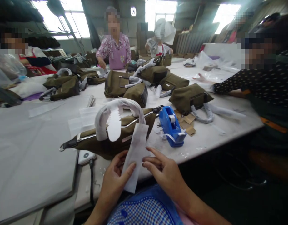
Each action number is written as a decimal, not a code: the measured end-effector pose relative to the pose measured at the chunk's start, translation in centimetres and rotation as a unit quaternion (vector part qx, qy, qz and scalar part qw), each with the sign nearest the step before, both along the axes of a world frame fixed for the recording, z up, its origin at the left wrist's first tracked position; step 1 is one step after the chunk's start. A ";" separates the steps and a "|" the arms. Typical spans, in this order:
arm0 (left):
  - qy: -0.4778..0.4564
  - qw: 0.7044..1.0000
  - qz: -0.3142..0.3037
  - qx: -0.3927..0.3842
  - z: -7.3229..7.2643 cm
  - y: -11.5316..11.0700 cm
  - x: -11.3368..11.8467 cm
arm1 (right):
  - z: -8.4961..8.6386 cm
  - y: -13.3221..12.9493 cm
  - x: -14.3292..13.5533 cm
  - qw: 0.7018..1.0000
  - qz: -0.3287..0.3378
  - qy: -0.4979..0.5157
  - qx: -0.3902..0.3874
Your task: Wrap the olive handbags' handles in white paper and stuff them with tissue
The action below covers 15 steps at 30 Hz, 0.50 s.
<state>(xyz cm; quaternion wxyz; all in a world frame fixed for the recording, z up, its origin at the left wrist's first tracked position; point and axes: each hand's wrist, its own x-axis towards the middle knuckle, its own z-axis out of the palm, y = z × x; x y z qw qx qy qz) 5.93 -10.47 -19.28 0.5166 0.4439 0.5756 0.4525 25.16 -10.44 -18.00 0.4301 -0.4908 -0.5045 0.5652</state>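
"So, what is at the far left?"

"A person in a red and white apron [42, 67], behind pale sheets [36, 153] spread flat over the table. Next comes a heap of olive bags [66, 87]."

"And nearer?"

"A white device [84, 157] with a black cable [91, 181], just beside the sheets. Partly over it lies the zipped bag [107, 147], aslant on the table [202, 140] in front of the person, its arched handles [128, 103] wrapped in white. A white notched piece [114, 125] shows at the handles."

"Anyone behind that bag?"

"Someone in a purple apron [118, 57], across the table."

"What about the left hand [117, 172]?"

"It has a white strip [136, 153] between thumb and fingers, thumb on the near face. The strip slants up in front of the zipped bag, its top by the right end of the handles."

"And the right hand [165, 170]?"

"Thumb and forefinger stand a little apart, at the strip's right edge. I cannot tell whether they touch it."

"Further right?"

"A blue tape dispenser [169, 125] just beyond the zipped bag's right end, then cardboard pieces [189, 123], another olive bag [189, 97] behind them, and last a dotted sleeve [242, 79] reaching over the table."
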 end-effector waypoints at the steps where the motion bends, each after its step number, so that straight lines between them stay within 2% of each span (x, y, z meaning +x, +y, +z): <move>1: 0.005 1.000 -0.001 0.001 0.0 0.0 0.1 | 0.1 0.1 -0.2 1.000 0.008 -0.006 0.015; 4: 0.005 1.000 0.005 0.000 0.2 -0.1 0.2 | -0.5 0.8 -0.7 0.999 0.004 0.004 0.032; 10: -0.058 0.997 0.015 -0.038 0.4 -0.1 0.0 | -2.8 2.2 -0.4 0.987 0.009 0.134 -0.085; 15: -0.098 0.993 0.042 -0.058 0.5 -0.2 0.3 | -2.7 1.9 0.0 0.984 -0.019 0.160 -0.075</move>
